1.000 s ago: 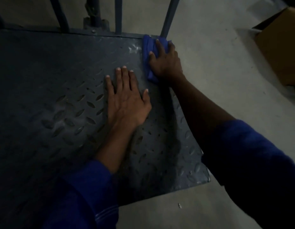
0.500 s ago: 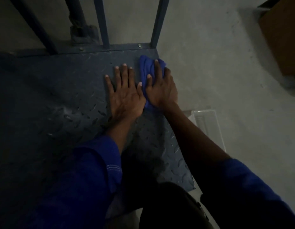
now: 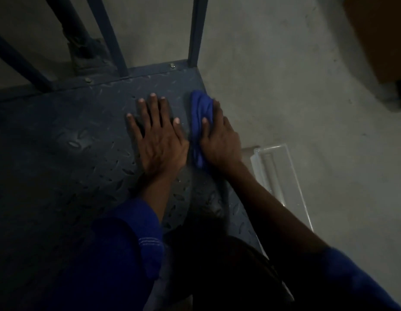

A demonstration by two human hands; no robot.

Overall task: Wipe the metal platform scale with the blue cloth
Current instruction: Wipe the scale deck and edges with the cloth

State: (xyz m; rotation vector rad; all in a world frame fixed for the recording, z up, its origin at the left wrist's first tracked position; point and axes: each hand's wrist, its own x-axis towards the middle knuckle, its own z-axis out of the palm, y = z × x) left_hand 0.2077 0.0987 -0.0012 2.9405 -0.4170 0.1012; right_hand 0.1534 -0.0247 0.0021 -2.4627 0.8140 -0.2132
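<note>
Metal platform scale, dark blue with a raised diamond tread, fills the left and centre of a dim view from above and sits on a concrete floor. Dark blue upright bars rise from its far edge.

Both forearms reach forward from the bottom of the view, each in a blue sleeve pushed back from the wrist. The left hand lies palm down on the plate near the far right corner, its fingers straight and slightly spread, thumb out to the right. It holds nothing and simply rests flat on the metal.

Just beside it, the right hand is at the plate's right edge, set over a bunched blue cloth. The thumb lies across the cloth on the left and the fingers curl over its right side, so the hand grasps the cloth and keeps it against the plate. The cloth's far end pokes out beyond the fingertips, and a fold shows below the thumb.

On the floor to the right of the scale lies a clear plastic tray. A brown cardboard box stands at the upper right.
</note>
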